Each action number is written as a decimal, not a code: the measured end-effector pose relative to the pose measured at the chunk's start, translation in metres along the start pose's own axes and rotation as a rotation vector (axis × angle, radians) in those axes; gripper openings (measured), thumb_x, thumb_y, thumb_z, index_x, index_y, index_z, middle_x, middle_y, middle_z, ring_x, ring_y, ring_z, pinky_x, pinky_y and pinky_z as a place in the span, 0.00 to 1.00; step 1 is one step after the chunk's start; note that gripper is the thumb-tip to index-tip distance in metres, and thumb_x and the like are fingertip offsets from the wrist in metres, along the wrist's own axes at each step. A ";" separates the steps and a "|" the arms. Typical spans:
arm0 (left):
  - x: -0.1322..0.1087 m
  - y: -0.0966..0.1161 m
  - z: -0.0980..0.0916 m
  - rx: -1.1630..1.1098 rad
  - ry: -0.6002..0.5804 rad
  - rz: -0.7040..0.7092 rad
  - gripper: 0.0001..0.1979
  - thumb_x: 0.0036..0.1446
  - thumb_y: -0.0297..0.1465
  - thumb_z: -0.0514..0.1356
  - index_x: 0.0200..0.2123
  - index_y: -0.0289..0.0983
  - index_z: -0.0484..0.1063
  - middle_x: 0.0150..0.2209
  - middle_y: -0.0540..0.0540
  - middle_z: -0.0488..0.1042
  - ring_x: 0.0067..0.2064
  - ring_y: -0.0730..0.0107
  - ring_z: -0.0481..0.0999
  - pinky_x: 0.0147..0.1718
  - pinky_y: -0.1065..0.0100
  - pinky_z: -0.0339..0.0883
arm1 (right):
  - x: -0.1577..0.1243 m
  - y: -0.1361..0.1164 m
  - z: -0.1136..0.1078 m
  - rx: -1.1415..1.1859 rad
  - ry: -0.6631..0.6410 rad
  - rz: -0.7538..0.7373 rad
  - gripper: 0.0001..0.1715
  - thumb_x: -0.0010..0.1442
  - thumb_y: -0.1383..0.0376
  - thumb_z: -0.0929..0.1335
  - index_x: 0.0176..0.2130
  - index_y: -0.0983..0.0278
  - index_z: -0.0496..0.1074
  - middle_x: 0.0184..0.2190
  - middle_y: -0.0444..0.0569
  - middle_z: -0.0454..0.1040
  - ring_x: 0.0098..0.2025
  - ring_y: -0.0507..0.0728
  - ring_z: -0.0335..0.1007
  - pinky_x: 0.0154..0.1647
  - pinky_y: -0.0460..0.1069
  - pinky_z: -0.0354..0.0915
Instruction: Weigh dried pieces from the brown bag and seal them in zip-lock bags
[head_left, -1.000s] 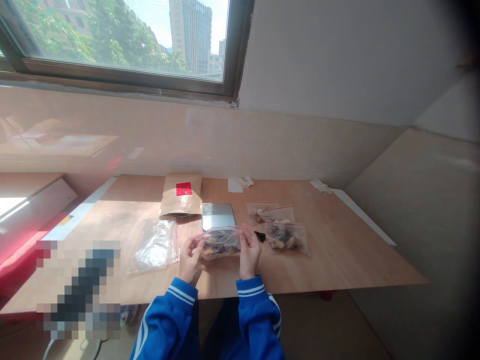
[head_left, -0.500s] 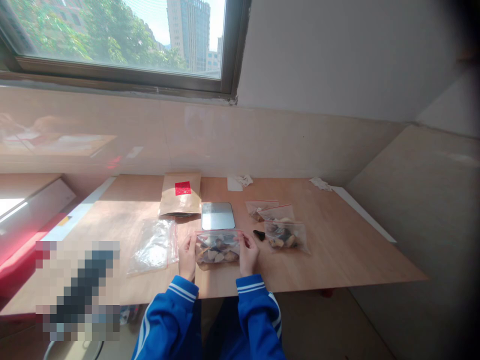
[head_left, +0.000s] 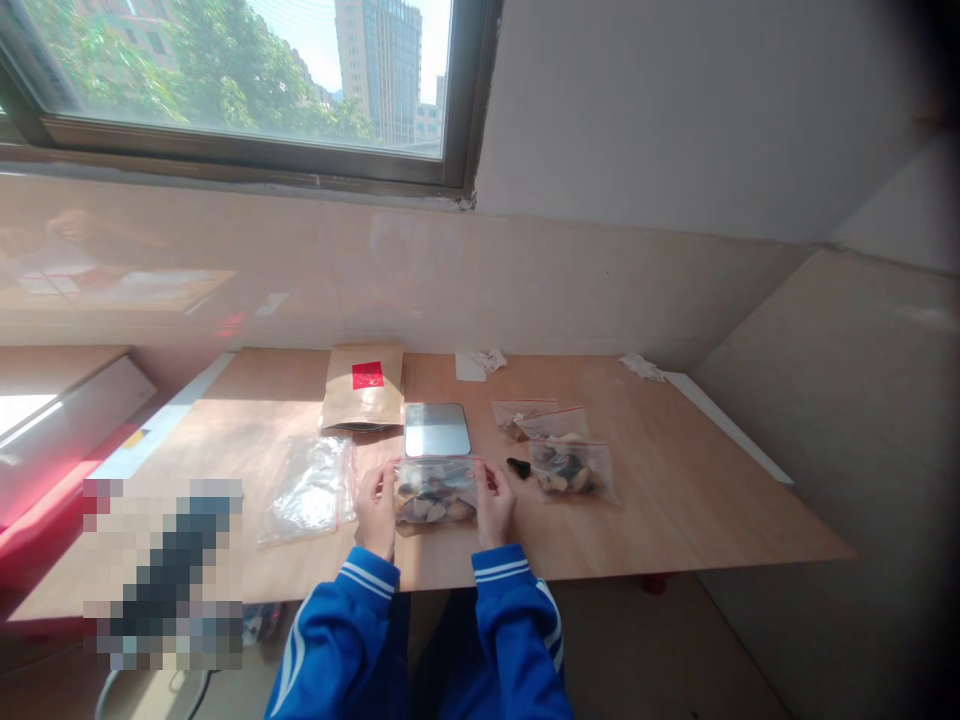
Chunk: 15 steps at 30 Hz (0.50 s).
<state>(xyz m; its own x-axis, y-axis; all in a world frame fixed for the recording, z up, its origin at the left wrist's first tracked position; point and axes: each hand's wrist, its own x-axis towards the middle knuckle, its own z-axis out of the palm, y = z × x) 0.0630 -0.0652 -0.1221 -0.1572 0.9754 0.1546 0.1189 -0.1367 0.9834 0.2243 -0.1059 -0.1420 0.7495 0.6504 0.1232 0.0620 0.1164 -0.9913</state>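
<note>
Filled zip bag [head_left: 436, 491] at table's [head_left: 675, 510] near edge, 6 o'clock of the scale [head_left: 436, 430], left hand [head_left: 376, 508] and right hand [head_left: 493, 503] pinching its ends; likely sealing step, calling next for an even press along the zip strip.
</note>
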 end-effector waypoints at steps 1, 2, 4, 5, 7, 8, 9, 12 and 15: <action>0.000 0.000 0.000 0.008 0.010 0.005 0.20 0.54 0.47 0.56 0.39 0.38 0.76 0.37 0.45 0.75 0.38 0.65 0.73 0.38 0.67 0.66 | 0.000 0.000 0.000 -0.003 -0.008 -0.011 0.28 0.55 0.48 0.65 0.39 0.70 0.75 0.30 0.53 0.78 0.29 0.56 0.71 0.30 0.48 0.64; 0.000 0.000 0.000 0.018 0.020 0.004 0.20 0.54 0.47 0.56 0.39 0.38 0.75 0.36 0.45 0.75 0.38 0.65 0.73 0.38 0.67 0.66 | -0.001 -0.001 0.000 -0.008 -0.017 -0.025 0.28 0.55 0.48 0.65 0.39 0.70 0.75 0.31 0.53 0.78 0.30 0.56 0.71 0.30 0.48 0.64; 0.000 -0.001 -0.001 0.044 0.032 -0.004 0.20 0.54 0.47 0.56 0.39 0.38 0.75 0.34 0.45 0.74 0.38 0.65 0.73 0.39 0.65 0.66 | -0.001 -0.001 0.000 -0.027 -0.012 -0.051 0.28 0.56 0.48 0.64 0.39 0.69 0.75 0.31 0.53 0.77 0.31 0.56 0.71 0.31 0.48 0.64; 0.000 -0.001 -0.001 0.060 0.031 -0.005 0.19 0.54 0.47 0.55 0.38 0.38 0.75 0.34 0.46 0.74 0.38 0.65 0.73 0.39 0.65 0.66 | -0.001 0.000 0.000 -0.040 0.004 -0.060 0.28 0.56 0.48 0.64 0.39 0.69 0.75 0.31 0.53 0.77 0.31 0.56 0.71 0.32 0.48 0.64; -0.001 -0.001 -0.001 0.087 0.028 -0.002 0.19 0.55 0.46 0.55 0.38 0.39 0.74 0.35 0.46 0.74 0.38 0.65 0.72 0.40 0.65 0.65 | 0.000 0.000 -0.001 -0.067 0.050 -0.069 0.28 0.56 0.47 0.63 0.39 0.69 0.75 0.31 0.53 0.77 0.32 0.56 0.71 0.33 0.48 0.64; -0.001 -0.001 -0.001 0.096 0.029 0.001 0.18 0.55 0.46 0.55 0.38 0.39 0.74 0.36 0.46 0.74 0.38 0.66 0.72 0.39 0.65 0.65 | 0.000 0.000 -0.001 -0.078 0.068 -0.073 0.28 0.57 0.47 0.63 0.38 0.69 0.75 0.30 0.53 0.77 0.32 0.56 0.71 0.34 0.48 0.64; -0.001 -0.001 0.000 0.101 0.033 0.005 0.18 0.55 0.46 0.55 0.37 0.39 0.74 0.36 0.46 0.74 0.38 0.66 0.71 0.39 0.66 0.64 | 0.000 0.000 -0.001 -0.086 0.079 -0.078 0.29 0.57 0.47 0.63 0.38 0.69 0.75 0.30 0.53 0.77 0.32 0.56 0.71 0.34 0.48 0.64; -0.001 -0.001 0.000 0.106 0.056 0.014 0.19 0.55 0.46 0.55 0.37 0.38 0.74 0.37 0.45 0.73 0.38 0.66 0.71 0.37 0.66 0.64 | 0.000 -0.002 -0.001 -0.087 0.072 -0.096 0.29 0.57 0.46 0.63 0.37 0.69 0.75 0.30 0.53 0.77 0.33 0.56 0.71 0.36 0.48 0.64; -0.001 -0.003 0.001 0.118 0.069 0.020 0.19 0.55 0.46 0.55 0.37 0.38 0.73 0.37 0.45 0.73 0.36 0.66 0.70 0.36 0.66 0.64 | -0.002 -0.003 -0.001 -0.058 0.062 -0.094 0.28 0.57 0.47 0.64 0.36 0.69 0.75 0.30 0.53 0.77 0.33 0.57 0.72 0.38 0.49 0.65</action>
<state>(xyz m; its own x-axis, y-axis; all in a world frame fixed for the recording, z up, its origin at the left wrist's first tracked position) 0.0636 -0.0657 -0.1248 -0.2198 0.9580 0.1842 0.2368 -0.1308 0.9627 0.2237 -0.1082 -0.1390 0.7780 0.5905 0.2144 0.1706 0.1298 -0.9768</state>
